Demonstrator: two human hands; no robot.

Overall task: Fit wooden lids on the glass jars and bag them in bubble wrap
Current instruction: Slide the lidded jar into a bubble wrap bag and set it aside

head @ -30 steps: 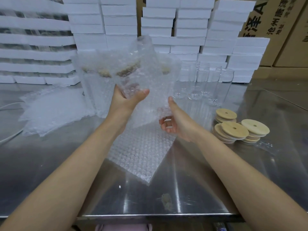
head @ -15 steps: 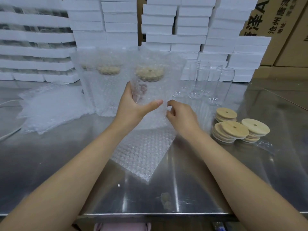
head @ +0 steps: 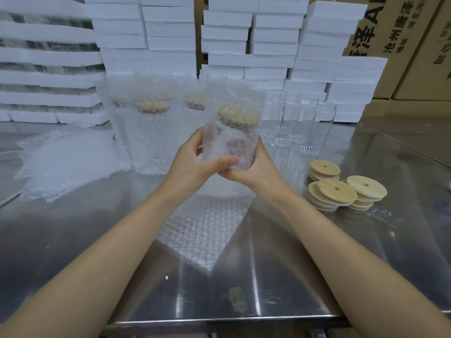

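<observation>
A glass jar with a wooden lid sits inside a bubble wrap bag, held upright above the steel table. My left hand grips the bagged jar from the left, thumb across its lower front. My right hand cups its base from the right. Behind, several bagged lidded jars stand in a row. Bare glass jars stand at the right. Wooden lids lie in three short stacks near them. A flat bubble wrap bag lies under my hands.
A heap of empty bubble wrap bags lies at the left. White foam boxes are stacked along the back, cardboard cartons behind them at the right. The steel table ends at its front edge near me.
The bagged jar came down from a tilted, raised pose to upright and shifted right. My right hand moved from below the bag to cup its base.
</observation>
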